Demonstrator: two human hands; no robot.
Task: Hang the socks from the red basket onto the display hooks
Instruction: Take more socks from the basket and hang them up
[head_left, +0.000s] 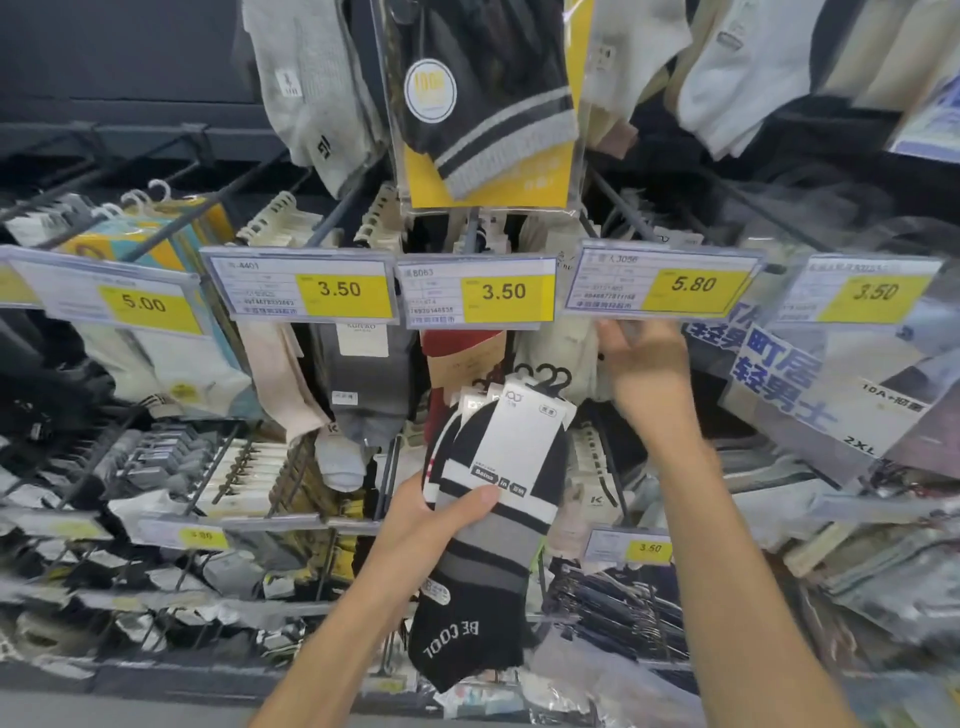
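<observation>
My left hand (441, 519) grips a bundle of black, white and grey striped socks (498, 499) with white card labels and black hanger hooks at the top, held upright in front of the sock display. The lowest sock reads "BE COOL". My right hand (644, 364) reaches up to the underside of the 5.80 price tag (660, 283) at the end of a display hook, fingers touching its lower edge. The hand is blurred, so its grasp is unclear. No red basket is in view.
Rows of display hooks (337, 208) carry packed socks, each fronted by a price tag: 5.00 (140, 301), 3.50 (306, 286), 3.50 (478, 291). A yellow-carded sock pack (483, 104) hangs above. Lower hooks hold more packs. Bagged goods with blue lettering (779, 374) hang at right.
</observation>
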